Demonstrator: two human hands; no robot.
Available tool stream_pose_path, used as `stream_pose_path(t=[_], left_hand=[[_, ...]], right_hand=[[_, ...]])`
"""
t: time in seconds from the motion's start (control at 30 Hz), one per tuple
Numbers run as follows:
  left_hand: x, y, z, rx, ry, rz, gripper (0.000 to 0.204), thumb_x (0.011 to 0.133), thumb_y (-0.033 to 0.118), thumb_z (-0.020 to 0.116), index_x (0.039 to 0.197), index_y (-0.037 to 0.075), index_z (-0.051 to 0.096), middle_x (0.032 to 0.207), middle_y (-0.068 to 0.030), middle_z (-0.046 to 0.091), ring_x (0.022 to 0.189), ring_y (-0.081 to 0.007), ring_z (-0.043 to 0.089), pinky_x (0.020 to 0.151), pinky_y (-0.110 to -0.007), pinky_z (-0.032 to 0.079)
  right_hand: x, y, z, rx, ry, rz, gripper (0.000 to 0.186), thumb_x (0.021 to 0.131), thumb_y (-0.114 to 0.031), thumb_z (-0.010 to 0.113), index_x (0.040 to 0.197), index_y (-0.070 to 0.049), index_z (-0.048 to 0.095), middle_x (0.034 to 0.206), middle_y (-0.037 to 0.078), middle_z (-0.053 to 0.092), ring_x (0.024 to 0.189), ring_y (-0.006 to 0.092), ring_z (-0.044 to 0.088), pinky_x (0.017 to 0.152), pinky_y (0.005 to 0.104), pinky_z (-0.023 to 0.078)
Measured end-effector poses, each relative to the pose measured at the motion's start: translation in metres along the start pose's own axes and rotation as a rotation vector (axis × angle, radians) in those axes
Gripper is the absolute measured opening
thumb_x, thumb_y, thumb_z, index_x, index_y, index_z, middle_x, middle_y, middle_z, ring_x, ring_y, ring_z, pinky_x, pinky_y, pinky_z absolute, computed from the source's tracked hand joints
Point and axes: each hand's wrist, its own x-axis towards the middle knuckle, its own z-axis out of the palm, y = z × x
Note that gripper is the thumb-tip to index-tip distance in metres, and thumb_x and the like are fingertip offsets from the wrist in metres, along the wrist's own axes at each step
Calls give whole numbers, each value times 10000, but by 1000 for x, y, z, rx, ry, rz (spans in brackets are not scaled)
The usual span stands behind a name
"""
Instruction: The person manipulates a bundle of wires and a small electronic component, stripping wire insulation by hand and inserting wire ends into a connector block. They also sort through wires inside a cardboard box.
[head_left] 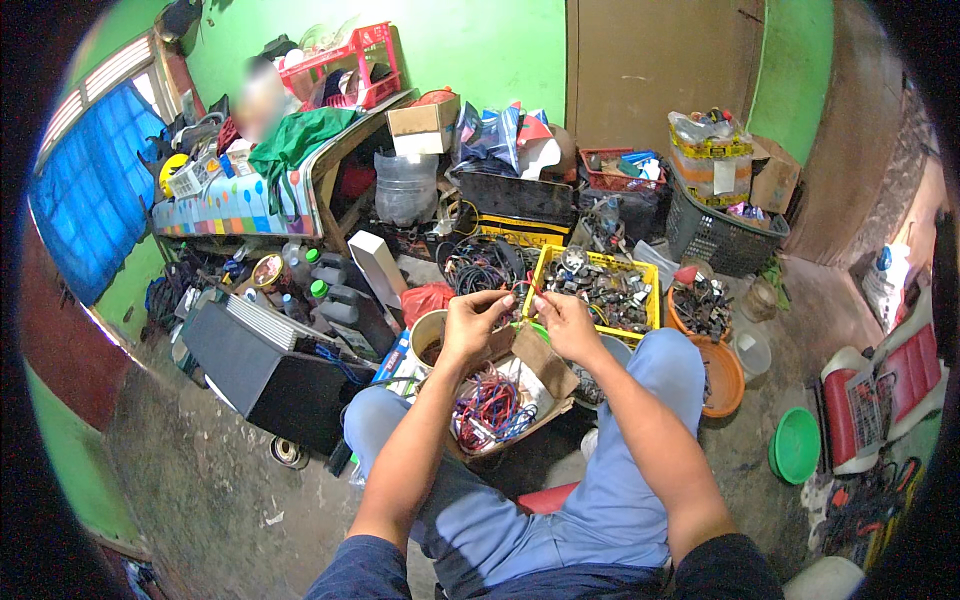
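Observation:
My left hand and my right hand are raised close together at the middle, fingers pinched. Between the fingertips runs a thin dark wire with a bit of red near the right fingers; its fine details are too small to make out. Below the hands, between my knees, stands a cardboard box with a raised flap. Inside lies a tangle of red, blue and white wires. Just beyond my right hand is a yellow crate full of small metal and electrical parts.
Orange basins stand beside my right knee. A black box-shaped case and dark jugs with green caps are at left. Coiled black cables lie ahead. Farther right are a green bowl and a grey basket.

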Motion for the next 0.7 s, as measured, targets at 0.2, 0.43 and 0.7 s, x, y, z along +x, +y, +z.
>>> stream_pose_path(t=[0.2, 0.43, 0.7], left_hand=[[-2, 11, -3, -84, -65, -73, 244, 875, 157, 760, 1020, -37, 739, 914, -95, 744, 805, -108, 666, 723, -257, 532], [-6, 7, 7, -117, 12, -66, 252, 876, 198, 763, 1015, -12, 749, 894, -63, 740, 785, -88, 650, 728, -248, 524], [-8, 2, 12, -98, 12, -42, 241, 892, 143, 735, 1051, -39, 730, 920, -85, 745, 803, -88, 657, 721, -246, 522]], right_hand=[[0, 2, 0, -35, -47, -5, 267, 980, -228, 571, 934, 11, 680, 717, 189, 655, 664, 292, 652, 643, 417, 474], [-4, -7, -2, 33, -153, -26, 289, 971, -265, 614, 987, 6, 714, 662, 176, 633, 602, 198, 588, 625, 397, 465], [-4, -11, -5, -46, -185, -15, 259, 934, -246, 642, 997, -7, 720, 731, 220, 662, 639, 290, 655, 626, 420, 478]])
